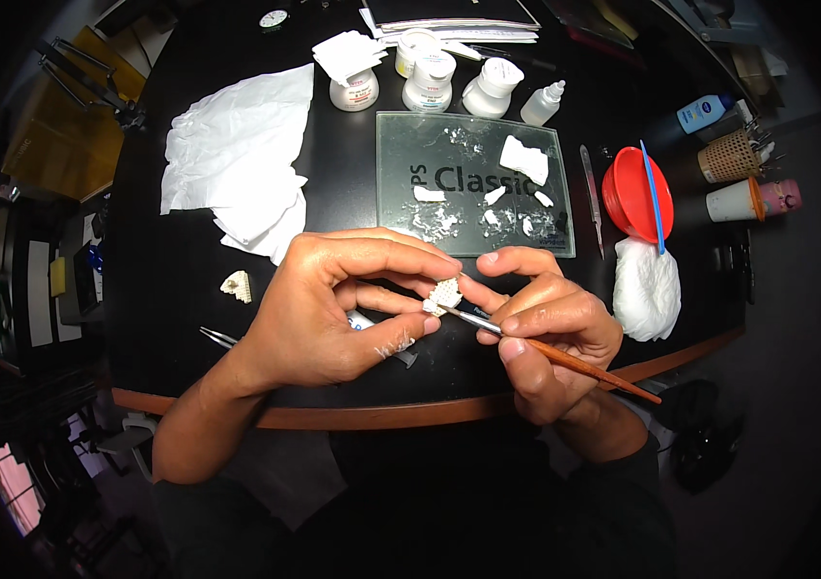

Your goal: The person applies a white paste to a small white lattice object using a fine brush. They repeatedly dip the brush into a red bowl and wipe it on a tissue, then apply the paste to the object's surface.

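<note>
My left hand [319, 294] pinches a small off-white piece with a dotted, grid-like surface [445, 292] between thumb and fingertips. A slim paintbrush [584, 363] with a brown wooden handle and metal ferrule is gripped in my right hand [560, 323]; its tip touches the piece or lies just in front of it. White residue marks my left thumb. Behind both hands lies a greenish glass slab [394, 145] with white paste clumps [524, 160] and smears. Partly hidden under my left hand is a white tube-like item [362, 321], perhaps a syringe.
White tissues [237, 135] lie left, above a second off-white piece [236, 286] and tweezers [218, 338]. White jars [428, 87] and a dropper bottle [543, 103] stand behind the slab. Rightward are a metal spatula [591, 198], red bowl [626, 198], blue stick [653, 193] and white wad [647, 294].
</note>
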A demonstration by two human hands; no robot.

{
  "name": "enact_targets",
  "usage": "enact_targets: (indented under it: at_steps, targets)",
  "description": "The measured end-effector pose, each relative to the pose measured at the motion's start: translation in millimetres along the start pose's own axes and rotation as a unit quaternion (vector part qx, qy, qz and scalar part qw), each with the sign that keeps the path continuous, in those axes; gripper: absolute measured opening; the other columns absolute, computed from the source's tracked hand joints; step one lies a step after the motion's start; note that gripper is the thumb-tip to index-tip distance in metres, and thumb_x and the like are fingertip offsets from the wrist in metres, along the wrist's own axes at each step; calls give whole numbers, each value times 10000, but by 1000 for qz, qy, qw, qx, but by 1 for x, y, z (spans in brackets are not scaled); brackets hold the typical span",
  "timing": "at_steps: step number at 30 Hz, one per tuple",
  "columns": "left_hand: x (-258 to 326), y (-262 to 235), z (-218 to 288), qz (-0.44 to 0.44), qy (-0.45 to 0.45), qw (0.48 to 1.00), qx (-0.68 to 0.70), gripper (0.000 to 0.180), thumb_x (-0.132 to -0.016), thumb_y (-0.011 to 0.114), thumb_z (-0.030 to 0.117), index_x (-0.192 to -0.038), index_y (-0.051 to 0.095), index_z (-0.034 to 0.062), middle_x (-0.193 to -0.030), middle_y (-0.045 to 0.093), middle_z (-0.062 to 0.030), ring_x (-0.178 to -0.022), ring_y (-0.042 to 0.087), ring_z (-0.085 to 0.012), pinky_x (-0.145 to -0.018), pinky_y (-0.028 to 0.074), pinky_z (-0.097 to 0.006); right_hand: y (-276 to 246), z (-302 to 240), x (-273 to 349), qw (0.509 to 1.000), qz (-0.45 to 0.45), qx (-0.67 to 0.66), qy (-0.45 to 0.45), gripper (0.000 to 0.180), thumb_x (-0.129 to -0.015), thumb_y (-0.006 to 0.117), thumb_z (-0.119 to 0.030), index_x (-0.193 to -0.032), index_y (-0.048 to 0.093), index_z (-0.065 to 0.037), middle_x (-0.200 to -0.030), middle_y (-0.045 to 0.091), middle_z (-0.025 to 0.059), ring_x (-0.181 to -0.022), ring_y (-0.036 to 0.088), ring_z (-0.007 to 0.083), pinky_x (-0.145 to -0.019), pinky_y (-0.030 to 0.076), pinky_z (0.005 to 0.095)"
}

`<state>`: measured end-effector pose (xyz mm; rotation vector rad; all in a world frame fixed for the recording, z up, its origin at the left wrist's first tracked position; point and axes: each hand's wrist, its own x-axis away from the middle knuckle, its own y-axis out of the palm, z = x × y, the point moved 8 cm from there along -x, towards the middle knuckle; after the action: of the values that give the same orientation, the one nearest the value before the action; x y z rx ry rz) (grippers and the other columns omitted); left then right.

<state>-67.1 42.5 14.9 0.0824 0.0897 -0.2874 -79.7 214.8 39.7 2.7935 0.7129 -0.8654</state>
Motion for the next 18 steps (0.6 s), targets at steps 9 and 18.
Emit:
enact_targets:
  at_steps: [9,18]
  targets:
    - [0,-1,-2,2,-10,1000,-7,380,-809,752,-112,-1184,707,-69,-1197,684,-188,-1038,709,-212,-904,635,-308,0,1,0,1000,0,-9,-4,162,-787,616,106,-924,634,22,-806,698,138,-1063,686,404,-923,632,491]
    - [0,0,-3,-6,4,1000,5,384,-807,757,-127,-1185,697,-90,-1236,665,-226,-1070,696,-221,-895,639,-297,-1,2,2,1000,10,-23,9,150,-795,614,110,-922,630,31,-816,695,144,-1069,680,393,-922,631,501]
